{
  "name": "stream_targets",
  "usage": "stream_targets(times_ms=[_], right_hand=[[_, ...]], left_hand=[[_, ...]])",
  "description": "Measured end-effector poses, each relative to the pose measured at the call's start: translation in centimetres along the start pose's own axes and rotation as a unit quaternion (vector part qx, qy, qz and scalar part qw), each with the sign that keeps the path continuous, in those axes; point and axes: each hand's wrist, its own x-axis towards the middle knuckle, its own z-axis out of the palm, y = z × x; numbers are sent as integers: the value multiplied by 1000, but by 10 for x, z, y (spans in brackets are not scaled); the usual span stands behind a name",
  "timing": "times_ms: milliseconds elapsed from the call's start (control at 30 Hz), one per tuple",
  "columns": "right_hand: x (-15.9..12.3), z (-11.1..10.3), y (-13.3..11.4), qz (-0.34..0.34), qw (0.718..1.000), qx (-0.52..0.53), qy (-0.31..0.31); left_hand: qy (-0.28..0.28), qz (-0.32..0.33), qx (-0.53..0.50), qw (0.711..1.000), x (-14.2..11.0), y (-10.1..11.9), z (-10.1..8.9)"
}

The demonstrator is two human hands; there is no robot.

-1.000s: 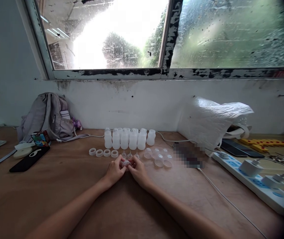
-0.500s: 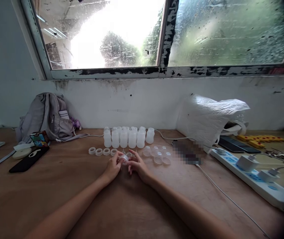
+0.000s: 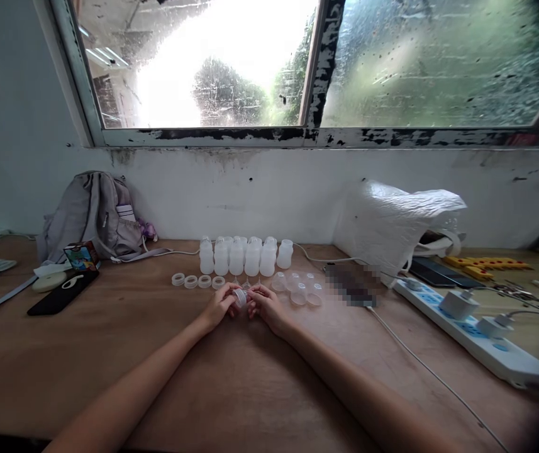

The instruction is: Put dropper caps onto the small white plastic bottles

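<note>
My left hand [image 3: 220, 306] is closed around a translucent bottle collar ring [image 3: 239, 298], which is tilted on its side a little above the wooden table. From the right, my right hand [image 3: 268, 308] meets it with its fingers pinched together at the ring's edge. Whether those fingers grip the ring itself or a small part at it is too small to tell. Behind my hands stand several frosted baby bottles [image 3: 252, 259] in rows. More collar rings [image 3: 190, 282] lie to the left, and clear domed caps [image 3: 298, 297] lie to the right.
A blurred-out dark device [image 3: 350, 284] with a white cable lies right of the caps. Farther right are a long power strip [image 3: 467, 327] and a white plastic bag [image 3: 392, 220]. On the left are a grey backpack [image 3: 92, 217], a small box [image 3: 82, 256] and a black pouch [image 3: 64, 294].
My right hand's fingers have closed in from a spread pose to a pinch at the ring. The ring has tipped more onto its side in my left hand. The view has shifted slightly.
</note>
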Motion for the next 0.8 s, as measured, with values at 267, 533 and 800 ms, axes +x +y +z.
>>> stream_targets(times_ms=[267, 533, 800], right_hand=[[-3, 9, -3, -20, 997, -80, -3], [-9, 20, -2, -32, 989, -128, 62], [7, 0, -29, -135, 962, -127, 199]], left_hand=[[7, 21, 70, 997, -4, 7, 2], [27, 30, 150, 988, -3, 8, 4], [30, 33, 137, 990, -8, 6, -4]])
